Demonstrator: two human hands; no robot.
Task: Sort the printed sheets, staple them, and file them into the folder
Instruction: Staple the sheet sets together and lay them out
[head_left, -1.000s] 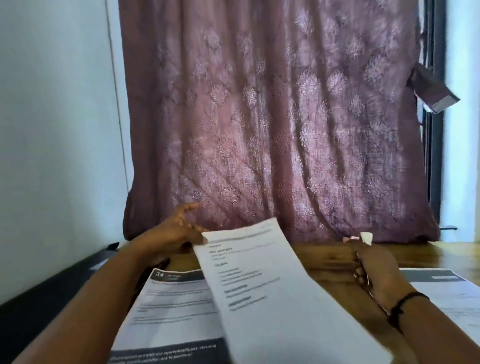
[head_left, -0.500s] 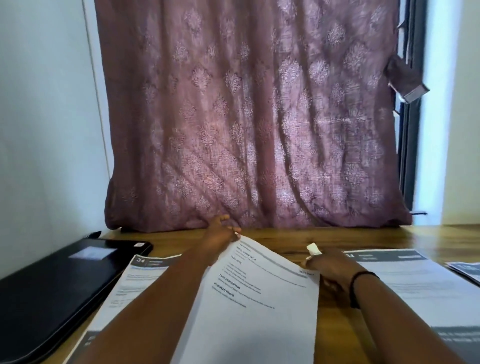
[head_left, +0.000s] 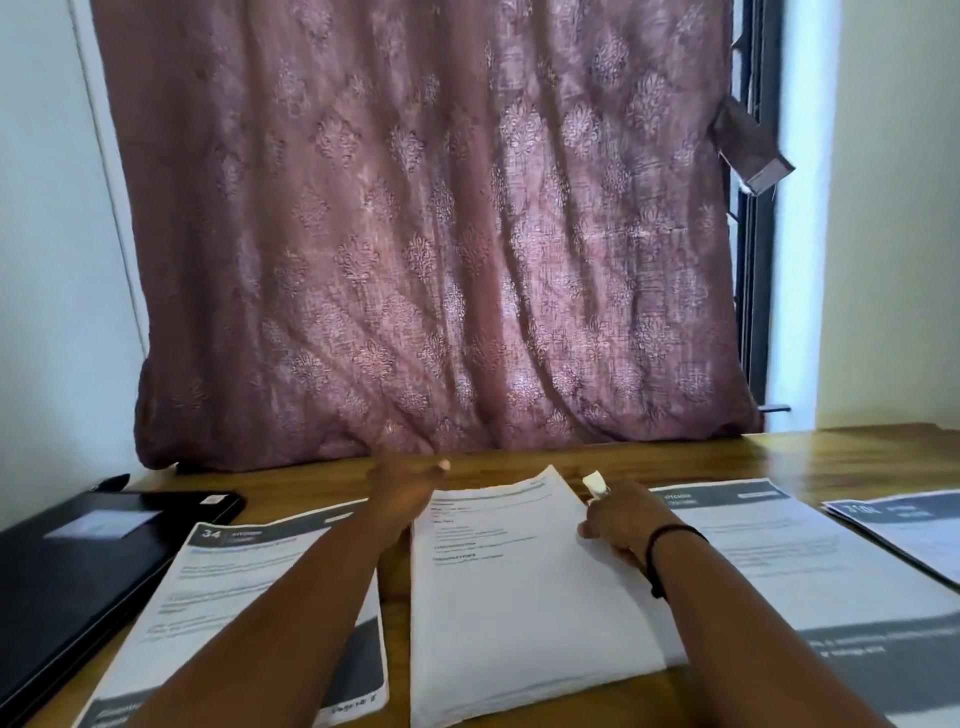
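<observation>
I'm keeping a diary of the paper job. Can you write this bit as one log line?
step: sorting | left hand: at middle stack | right hand: holds small white thing | stapled: cannot tell

A wooden table stands against a pale wall. Behind it hangs a mauve curtain with a woven floral pattern, its lower edge bunched on the tabletop. At the curtain's right edge a dark window frame shows, with a loose fabric tab jutting out beside it.
</observation>
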